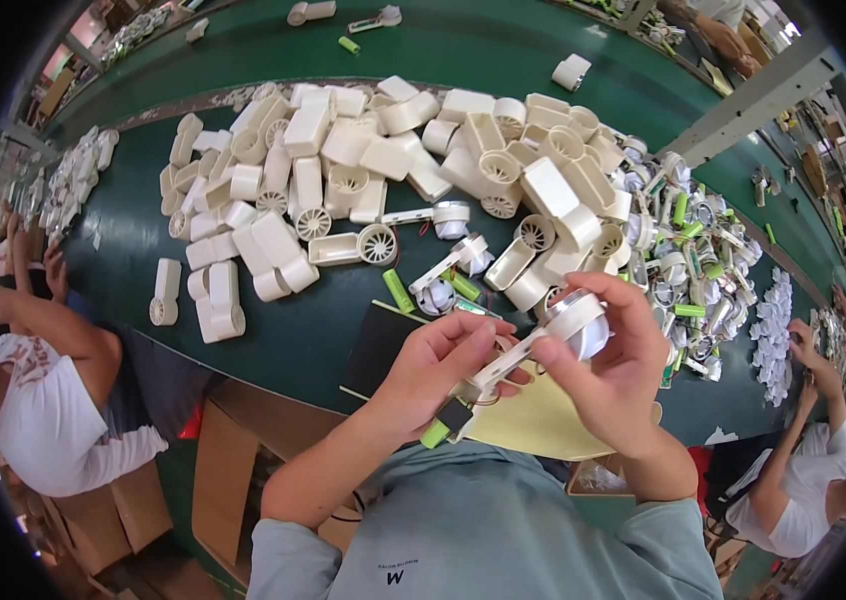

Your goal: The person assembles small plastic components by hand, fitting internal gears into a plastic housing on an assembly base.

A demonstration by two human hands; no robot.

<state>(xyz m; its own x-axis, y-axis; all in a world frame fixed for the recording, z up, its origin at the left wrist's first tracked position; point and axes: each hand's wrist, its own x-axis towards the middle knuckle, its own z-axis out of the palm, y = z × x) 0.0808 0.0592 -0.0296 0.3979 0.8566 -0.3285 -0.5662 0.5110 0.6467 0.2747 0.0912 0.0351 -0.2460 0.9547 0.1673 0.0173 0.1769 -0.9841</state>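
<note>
Both hands hold one small fan assembly (575,316), with a round white-and-silver head and a narrow off-white stem. My right hand (623,380) is closed around the head, its thumb on the near side. The fingers of my left hand (428,365) pinch the stem and thin wires; part of the grip is hidden. Below the left hand hangs a green battery cell (435,433) beside a small black block. Similar fan assemblies (450,262) and a loose green cell (398,291) lie just beyond my hands. Nearby is a black pad (380,345).
A large heap of cream fan housings (343,150) covers the green table (133,200). Many wired assemblies (688,250) are piled at right, beside small white parts (772,335). A metal post (753,95) rises at far right. Co-workers (63,390) sit on both sides.
</note>
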